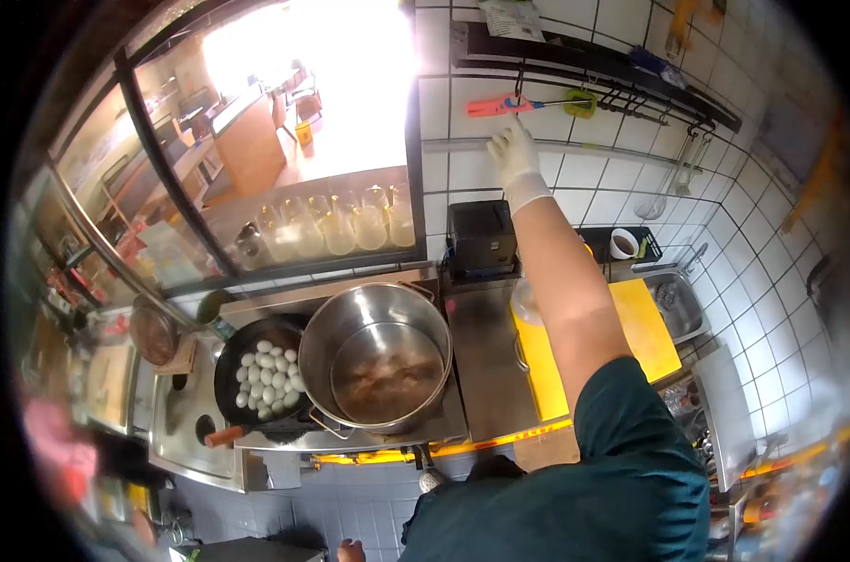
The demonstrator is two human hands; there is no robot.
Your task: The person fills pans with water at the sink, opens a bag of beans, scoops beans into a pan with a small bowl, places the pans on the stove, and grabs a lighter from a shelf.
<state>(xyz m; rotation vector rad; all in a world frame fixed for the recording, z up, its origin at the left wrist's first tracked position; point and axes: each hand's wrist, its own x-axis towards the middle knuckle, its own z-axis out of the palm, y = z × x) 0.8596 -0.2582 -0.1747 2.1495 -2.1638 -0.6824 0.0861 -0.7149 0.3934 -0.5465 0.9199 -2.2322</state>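
My right hand (515,155), in a pale glove, is raised at the tiled wall with a finger stretched up. Just above it hangs a long-necked lighter (493,106) with a pink-red handle and a blue part; the fingertip is at or very near it, and contact cannot be told. Only a small part of my left hand (351,552) shows low in the view, its fingers mostly cut off. A large steel stockpot (376,356) with brownish liquid and dark pieces stands on the stove. Beside it is a black wok (235,398) holding several white eggs (271,379).
A black wall rack (593,61) carries hooks and hanging tools, including a whisk (652,201). Below are a black box (481,236), a yellow cutting board (645,323) and a sink (680,304). Glass jugs (341,229) line the window ledge. The wok's wooden handle (225,436) juts over the front edge.
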